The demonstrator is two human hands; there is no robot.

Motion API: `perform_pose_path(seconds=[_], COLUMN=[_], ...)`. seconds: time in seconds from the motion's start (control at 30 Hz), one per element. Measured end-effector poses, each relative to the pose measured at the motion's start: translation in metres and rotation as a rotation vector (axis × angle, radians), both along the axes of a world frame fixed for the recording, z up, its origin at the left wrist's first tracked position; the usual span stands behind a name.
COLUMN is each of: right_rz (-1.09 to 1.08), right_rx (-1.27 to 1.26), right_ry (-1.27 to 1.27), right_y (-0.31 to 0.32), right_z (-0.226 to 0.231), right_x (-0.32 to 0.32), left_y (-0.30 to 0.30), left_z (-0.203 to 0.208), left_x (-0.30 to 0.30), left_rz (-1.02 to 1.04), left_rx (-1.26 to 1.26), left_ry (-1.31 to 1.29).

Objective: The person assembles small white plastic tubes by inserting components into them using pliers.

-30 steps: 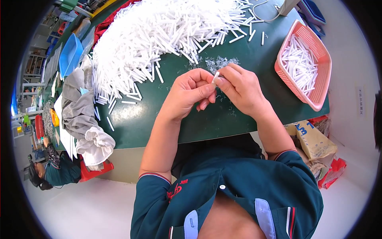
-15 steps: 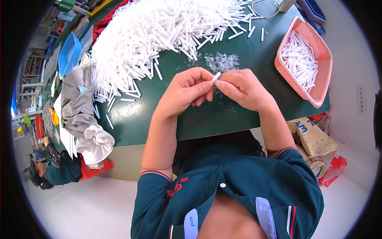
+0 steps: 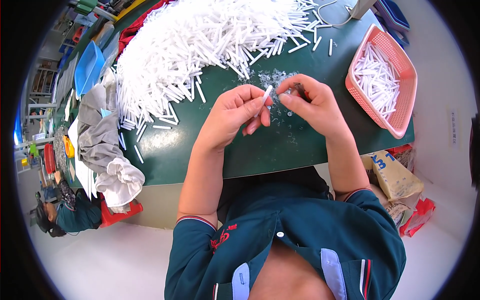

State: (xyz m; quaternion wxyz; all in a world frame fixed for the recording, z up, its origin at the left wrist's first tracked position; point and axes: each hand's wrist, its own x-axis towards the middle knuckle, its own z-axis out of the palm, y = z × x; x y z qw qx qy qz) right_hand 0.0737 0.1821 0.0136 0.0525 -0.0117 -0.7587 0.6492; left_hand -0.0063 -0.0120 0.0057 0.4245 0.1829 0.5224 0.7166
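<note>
My left hand (image 3: 235,112) pinches a slim white plastic stick (image 3: 268,93) between thumb and fingers, its upper end tilted up to the right. A short gap away, my right hand (image 3: 316,107) is curled, thumb against fingers, around a small dark tool (image 3: 301,92); most of it is hidden, so its exact kind cannot be told. Clear curly plastic shavings (image 3: 274,77) lie on the green table (image 3: 235,160) just beyond and below both hands. Farther off, a large heap of similar white sticks (image 3: 200,45) covers the far side of the table.
To the right, a pink perforated basket (image 3: 356,95) holds many white sticks. Grey and white cloth (image 3: 97,130) hangs over the left edge near a blue tray (image 3: 89,67). Paper sacks (image 3: 395,175) stand below at right. Another person (image 3: 75,215) sits at far left.
My hands were together at the stick's end; now they are apart. My right hand has drawn away to the right and opened slightly, showing the dark tool. More of the stick shows.
</note>
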Motion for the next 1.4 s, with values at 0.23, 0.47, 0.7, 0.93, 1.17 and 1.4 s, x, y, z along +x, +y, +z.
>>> perform_pose_path(seconds=[0.23,0.47,0.7,0.93,1.17,1.4], right_rz=[-0.069,-0.164,-0.223,-0.125,-0.312,-0.24], right_rx=[-0.111,-0.137,-0.244,-0.051,-0.278,-0.717], right_ry=[-0.055,-0.025,-0.003,0.065,0.04,-0.049], right_y=[-0.018,-0.017,0.005,-0.008,0.003,0.003], right_z=[-0.005,-0.004,-0.003,-0.013,-0.003,-0.007], right_x=[-0.005,-0.001,-0.001,-0.009,-0.007,-0.007], left_y=[0.006,0.007,0.006,0.009,0.002,0.011], left_z=[0.001,-0.004,0.0,0.0,-0.002,-0.023], left_x=[0.003,0.004,0.003,0.004,0.0,0.009], left_rz=[-0.005,0.105,0.104,0.024,-0.078,0.264], left_rx=[-0.04,0.008,0.05,-0.001,-0.099,-0.27], left_ry=[0.027,-0.008,-0.068,-0.072,0.016,0.458])
